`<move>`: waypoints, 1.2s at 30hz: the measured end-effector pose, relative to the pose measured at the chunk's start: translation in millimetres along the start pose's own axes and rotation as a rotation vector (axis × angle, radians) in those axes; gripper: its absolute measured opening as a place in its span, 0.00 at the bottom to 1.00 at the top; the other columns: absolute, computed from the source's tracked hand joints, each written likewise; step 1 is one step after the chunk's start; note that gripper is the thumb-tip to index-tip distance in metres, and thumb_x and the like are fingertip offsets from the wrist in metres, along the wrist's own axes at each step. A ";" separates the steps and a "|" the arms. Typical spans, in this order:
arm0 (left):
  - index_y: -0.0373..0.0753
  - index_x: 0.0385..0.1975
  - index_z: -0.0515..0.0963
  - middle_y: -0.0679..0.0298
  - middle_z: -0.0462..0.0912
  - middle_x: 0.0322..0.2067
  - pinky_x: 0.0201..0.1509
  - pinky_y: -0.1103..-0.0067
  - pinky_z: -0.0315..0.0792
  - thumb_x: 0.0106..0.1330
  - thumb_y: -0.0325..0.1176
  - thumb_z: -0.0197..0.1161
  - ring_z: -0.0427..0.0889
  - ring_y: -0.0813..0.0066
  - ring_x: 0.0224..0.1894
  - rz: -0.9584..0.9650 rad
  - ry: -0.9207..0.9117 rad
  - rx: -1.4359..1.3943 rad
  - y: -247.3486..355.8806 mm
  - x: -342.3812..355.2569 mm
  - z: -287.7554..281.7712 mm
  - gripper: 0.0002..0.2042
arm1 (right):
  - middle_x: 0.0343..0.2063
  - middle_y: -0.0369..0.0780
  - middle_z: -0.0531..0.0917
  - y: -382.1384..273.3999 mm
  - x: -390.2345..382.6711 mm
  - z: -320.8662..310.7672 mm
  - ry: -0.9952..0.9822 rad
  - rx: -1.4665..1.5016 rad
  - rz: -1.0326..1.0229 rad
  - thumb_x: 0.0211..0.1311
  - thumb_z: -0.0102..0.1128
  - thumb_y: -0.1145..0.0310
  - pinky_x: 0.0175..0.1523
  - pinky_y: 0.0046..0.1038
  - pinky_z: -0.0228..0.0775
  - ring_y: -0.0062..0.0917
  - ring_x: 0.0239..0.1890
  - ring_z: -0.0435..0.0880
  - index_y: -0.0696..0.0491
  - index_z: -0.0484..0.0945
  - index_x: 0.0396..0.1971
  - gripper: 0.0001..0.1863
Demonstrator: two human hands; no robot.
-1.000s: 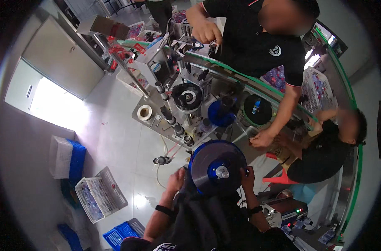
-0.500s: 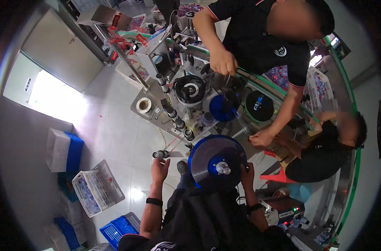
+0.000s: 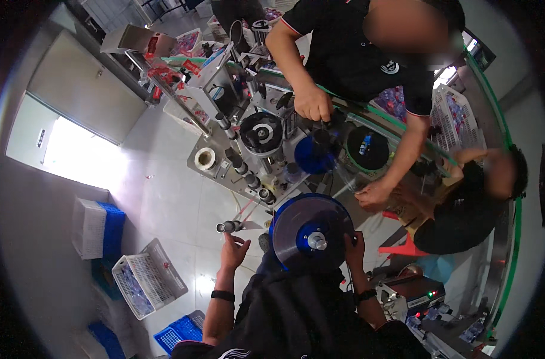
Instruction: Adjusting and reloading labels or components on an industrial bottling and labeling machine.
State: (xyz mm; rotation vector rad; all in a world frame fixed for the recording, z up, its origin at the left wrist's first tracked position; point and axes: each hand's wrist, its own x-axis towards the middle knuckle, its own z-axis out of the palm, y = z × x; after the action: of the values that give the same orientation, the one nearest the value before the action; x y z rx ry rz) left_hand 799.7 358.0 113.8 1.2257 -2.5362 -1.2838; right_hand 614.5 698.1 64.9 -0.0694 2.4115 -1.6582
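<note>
In front of my body stands a large dark see-through reel with a blue edge and a silver hub. My right hand grips its right rim between thumb and fingers. Off to the reel's left, my left hand is open, fingers apart, just below a grey roller on the machine's arm. Its fingertips are close to the roller; whether they touch it I cannot tell. A thin reddish strip runs from near the roller up toward the machine.
Ahead is a machine with rollers and a black disc. Across from me a co-worker's hands work near a blue round part. Another person sits at right. White baskets and a blue basket lie on the left floor.
My left hand's fingers have spread a little beneath the roller. My right hand stays on the reel's rim. The whole view has shifted slightly, and the co-worker's upper hand has moved slightly.
</note>
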 end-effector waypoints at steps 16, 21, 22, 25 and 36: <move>0.27 0.61 0.49 0.53 0.82 0.31 0.41 0.63 0.73 0.57 0.44 0.62 0.80 0.50 0.37 -0.057 -0.135 0.272 -13.4 -4.4 4.6 0.39 | 0.29 0.39 0.76 3.7 1.2 -0.6 0.026 0.077 0.128 0.56 0.64 0.60 0.42 0.28 0.67 0.23 0.34 0.74 0.56 0.70 0.37 0.18; 0.29 0.61 0.55 0.53 0.83 0.33 0.48 0.64 0.71 0.59 0.48 0.61 0.80 0.51 0.43 -0.007 -0.446 0.373 -3.5 -27.8 8.8 0.37 | 0.29 0.38 0.76 2.2 3.9 -7.2 -0.009 -0.002 0.022 0.57 0.64 0.62 0.39 0.26 0.68 0.21 0.32 0.73 0.56 0.69 0.37 0.17; 0.29 0.61 0.55 0.53 0.83 0.33 0.48 0.64 0.71 0.59 0.48 0.61 0.80 0.52 0.43 -0.013 -0.462 0.350 5.0 -32.0 12.4 0.37 | 0.30 0.40 0.76 2.1 4.9 -8.3 -0.046 0.009 0.056 0.56 0.64 0.60 0.40 0.26 0.68 0.21 0.33 0.73 0.57 0.69 0.38 0.19; 0.29 0.63 0.50 0.52 0.83 0.35 0.47 0.68 0.73 0.59 0.45 0.63 0.80 0.53 0.43 -0.067 -0.562 0.231 42.6 -43.2 22.9 0.40 | 0.32 0.41 0.77 -7.3 7.6 -14.4 -0.112 0.006 0.130 0.54 0.66 0.58 0.42 0.28 0.68 0.23 0.35 0.74 0.56 0.69 0.39 0.22; 0.24 0.60 0.39 0.39 0.58 0.59 0.50 0.72 0.73 0.55 0.43 0.69 0.69 0.58 0.58 -0.023 -0.572 0.025 106.3 -59.5 60.9 0.47 | 0.39 0.44 0.77 -8.0 29.8 -33.5 -0.364 -0.013 0.235 0.46 0.71 0.53 0.51 0.33 0.69 0.32 0.45 0.77 0.58 0.68 0.44 0.32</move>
State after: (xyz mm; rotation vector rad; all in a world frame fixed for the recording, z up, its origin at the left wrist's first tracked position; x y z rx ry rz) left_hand 751.3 474.4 165.3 0.9995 -2.9107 -1.8339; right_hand 578.0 721.2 79.3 -0.0780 2.0706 -1.3894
